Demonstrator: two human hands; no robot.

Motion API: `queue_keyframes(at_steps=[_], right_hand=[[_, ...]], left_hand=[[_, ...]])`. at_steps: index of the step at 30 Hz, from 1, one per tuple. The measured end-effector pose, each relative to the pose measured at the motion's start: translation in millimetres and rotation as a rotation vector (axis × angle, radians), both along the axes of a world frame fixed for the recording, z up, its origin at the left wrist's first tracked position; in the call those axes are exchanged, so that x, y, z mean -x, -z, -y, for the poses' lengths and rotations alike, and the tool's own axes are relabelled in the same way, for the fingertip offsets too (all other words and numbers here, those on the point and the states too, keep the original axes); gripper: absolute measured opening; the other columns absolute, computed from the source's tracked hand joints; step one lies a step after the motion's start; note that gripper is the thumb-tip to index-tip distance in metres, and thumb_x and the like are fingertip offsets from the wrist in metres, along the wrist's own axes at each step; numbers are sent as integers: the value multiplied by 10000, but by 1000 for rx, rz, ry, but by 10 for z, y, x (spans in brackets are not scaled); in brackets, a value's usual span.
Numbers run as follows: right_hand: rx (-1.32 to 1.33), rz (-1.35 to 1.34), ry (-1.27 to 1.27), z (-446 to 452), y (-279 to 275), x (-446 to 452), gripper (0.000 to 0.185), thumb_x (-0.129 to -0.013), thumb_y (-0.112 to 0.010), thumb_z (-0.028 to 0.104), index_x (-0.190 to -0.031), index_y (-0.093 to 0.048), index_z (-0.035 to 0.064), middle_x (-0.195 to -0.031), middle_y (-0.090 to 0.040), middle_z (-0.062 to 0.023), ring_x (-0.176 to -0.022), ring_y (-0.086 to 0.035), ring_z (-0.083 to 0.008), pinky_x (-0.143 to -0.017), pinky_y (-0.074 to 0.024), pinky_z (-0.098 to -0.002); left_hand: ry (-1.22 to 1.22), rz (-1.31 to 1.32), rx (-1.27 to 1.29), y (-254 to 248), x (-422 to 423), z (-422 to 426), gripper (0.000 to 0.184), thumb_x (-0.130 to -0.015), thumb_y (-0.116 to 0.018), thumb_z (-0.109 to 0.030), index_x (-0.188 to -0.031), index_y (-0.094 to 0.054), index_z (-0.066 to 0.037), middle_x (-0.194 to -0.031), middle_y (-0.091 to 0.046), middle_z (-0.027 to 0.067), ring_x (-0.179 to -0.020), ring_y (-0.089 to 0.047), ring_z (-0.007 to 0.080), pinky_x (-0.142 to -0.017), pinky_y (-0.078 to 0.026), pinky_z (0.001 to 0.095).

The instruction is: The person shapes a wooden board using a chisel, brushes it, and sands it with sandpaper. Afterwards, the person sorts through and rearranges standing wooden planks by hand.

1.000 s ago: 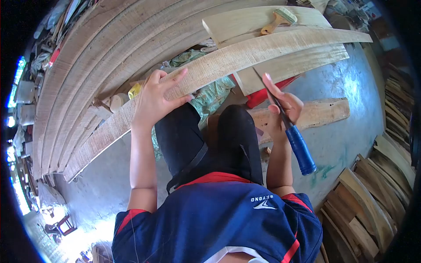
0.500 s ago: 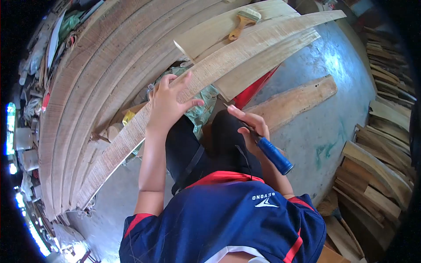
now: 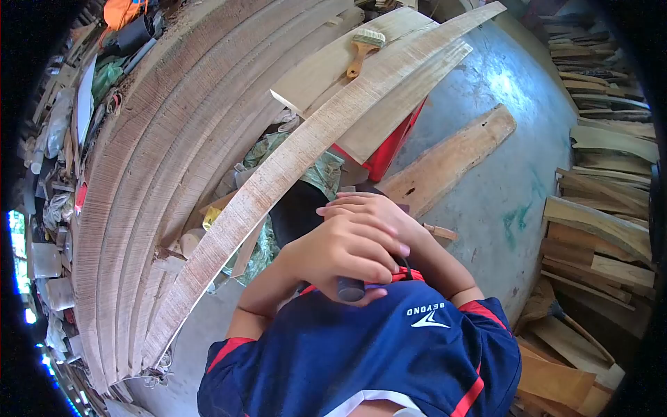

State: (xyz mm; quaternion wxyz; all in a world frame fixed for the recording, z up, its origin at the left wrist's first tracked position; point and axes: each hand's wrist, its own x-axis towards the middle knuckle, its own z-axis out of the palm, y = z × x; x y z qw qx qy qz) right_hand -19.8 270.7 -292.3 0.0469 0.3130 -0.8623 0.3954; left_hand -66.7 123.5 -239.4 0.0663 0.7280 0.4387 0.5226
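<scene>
My left hand (image 3: 337, 254) is closed low in front of my shirt, its fingers wrapped over a tool handle. Only the handle's round, dark butt end (image 3: 351, 289) shows below the palm. Just beyond it, my right hand (image 3: 375, 210) overlaps the left, with fingers bent and pointing left. Whatever lies under the right fingers is hidden. Ahead of both hands, a long curved wooden board (image 3: 299, 149) runs diagonally, touched by neither hand. A flat brush (image 3: 365, 50) with a wooden handle rests on a wide pale board (image 3: 399, 31) behind it.
Large curved planks (image 3: 149, 149) stand in a row on the left. Under the boards is a red object (image 3: 396, 146). A rough plank (image 3: 458, 156) lies on the grey floor (image 3: 497, 229). Stacked timber (image 3: 590, 222) and a broom (image 3: 545, 302) are on the right.
My left hand has left the curved board and come to the lap, closing on the handle. My right hand has moved in beside it. The view has shifted slightly.
</scene>
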Motion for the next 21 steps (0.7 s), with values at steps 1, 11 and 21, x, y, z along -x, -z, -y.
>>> queue_keyframes(at_steps=[1, 11, 21], right_hand=[[-6, 97, -16, 40, -5, 4, 363, -833, -521, 261, -1120, -593, 52, -1262, -559, -104, -1186, -513, -253, -1039, -374, -367], [-85, -365, 780, -774, -71, 569, 518, -696, -752, 208, -1189, -603, 165, -1376, -421, -206, -1278, -385, -400, -1046, -340, -458], [-308, -50, 1292, -1358, 491, 2179, 739, -811, -434, 671, -1338, -473, 154, -1441, -277, -277, -1352, -200, -464, -1081, -145, -585]], left_hand=[[15, -10, -14, 4, -38, -5, 183, -728, -752, -205, -822, -632, -103, -789, -655, 22, -812, -658, 224, -772, -513, 382], [-276, -445, -179, -114, -54, 54, 454, -772, -615, -551, -650, -441, -150, -536, -351, -25, -458, -439, 123, -449, -347, 246], [-226, -418, -166, 430, 360, -586, 226, -687, -628, -268, -591, -459, -153, -511, -455, -4, -458, -501, 197, -447, -390, 322]])
